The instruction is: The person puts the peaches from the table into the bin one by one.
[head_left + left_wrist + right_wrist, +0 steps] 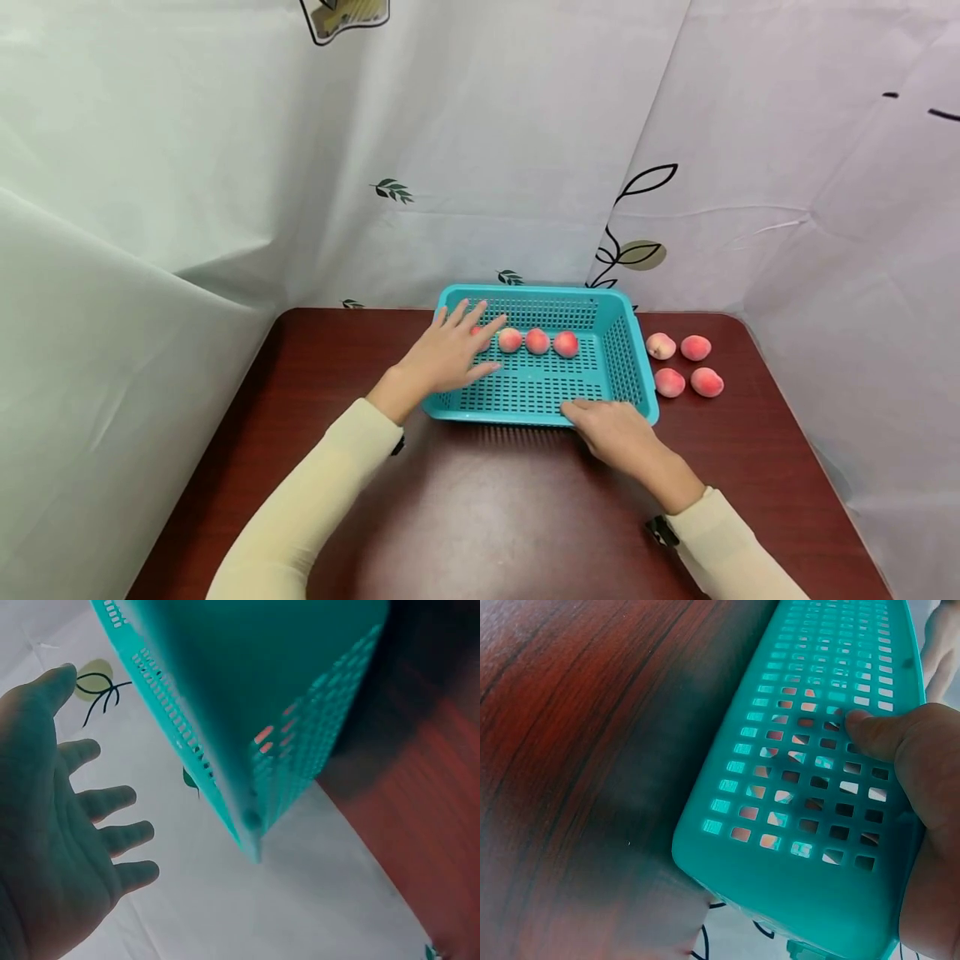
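A turquoise plastic basket (517, 398) with slotted walls stands on the table, a row of several peaches (537, 341) inside it. Over its left end, my left hand (448, 350) hovers with fingers spread and partly covers the leftmost peach. The left wrist view shows that palm (52, 817) holding nothing, apart from the basket's wall. My right hand (617, 433) grips the near rim toward the right. In the right wrist view its thumb (877, 733) presses the outer wall; the other fingers are hidden behind the rim.
Several more peaches (670, 382) lie on the dark red table (525, 517) just right of the basket. A white curtain (480, 158) with leaf prints hangs behind the table and along both sides.
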A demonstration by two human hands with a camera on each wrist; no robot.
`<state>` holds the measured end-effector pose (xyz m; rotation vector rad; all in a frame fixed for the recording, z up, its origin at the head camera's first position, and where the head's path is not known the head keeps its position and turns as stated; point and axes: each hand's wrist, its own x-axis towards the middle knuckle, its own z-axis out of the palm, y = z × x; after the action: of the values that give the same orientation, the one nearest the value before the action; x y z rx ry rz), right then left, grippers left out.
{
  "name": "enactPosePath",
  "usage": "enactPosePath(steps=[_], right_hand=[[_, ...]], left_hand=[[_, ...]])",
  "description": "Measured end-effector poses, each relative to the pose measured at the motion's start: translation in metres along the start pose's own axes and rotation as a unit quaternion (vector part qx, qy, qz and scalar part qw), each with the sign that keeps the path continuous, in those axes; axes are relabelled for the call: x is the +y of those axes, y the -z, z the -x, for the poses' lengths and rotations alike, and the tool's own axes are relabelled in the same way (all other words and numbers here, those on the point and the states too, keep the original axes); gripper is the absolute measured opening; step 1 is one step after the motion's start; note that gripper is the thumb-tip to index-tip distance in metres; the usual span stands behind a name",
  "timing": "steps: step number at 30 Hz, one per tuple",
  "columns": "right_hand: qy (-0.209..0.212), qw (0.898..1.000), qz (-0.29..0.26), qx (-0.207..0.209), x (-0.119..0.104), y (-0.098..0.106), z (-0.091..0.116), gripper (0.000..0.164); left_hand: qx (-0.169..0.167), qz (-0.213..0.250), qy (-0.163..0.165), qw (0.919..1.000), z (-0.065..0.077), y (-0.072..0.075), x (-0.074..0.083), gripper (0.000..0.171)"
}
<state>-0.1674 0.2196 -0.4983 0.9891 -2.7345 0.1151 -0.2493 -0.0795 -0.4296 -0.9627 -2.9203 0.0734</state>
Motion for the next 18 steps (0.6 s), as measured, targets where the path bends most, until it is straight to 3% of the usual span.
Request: enactPosePath(steps=[8, 14, 18], right_hand=[[0.002, 1.0, 0.007, 0.003, 0.0, -0.001, 0.0, 0.024], [0.001, 1.0, 0.007, -0.001, 0.0, -0.001, 0.001, 0.023], [0.001, 1.0, 0.005, -0.001, 0.0, -0.001, 0.0, 0.022]], left_hand=[[0.028, 0.014, 0.007, 0.9995, 0.039, -0.009, 0.003, 0.077], [0.056, 0.04, 0.007, 0.9976, 0.062, -0.013, 0.019, 0.079], [0.058, 0.051, 0.008, 0.997, 0.075, -0.02, 0.031, 0.078]])
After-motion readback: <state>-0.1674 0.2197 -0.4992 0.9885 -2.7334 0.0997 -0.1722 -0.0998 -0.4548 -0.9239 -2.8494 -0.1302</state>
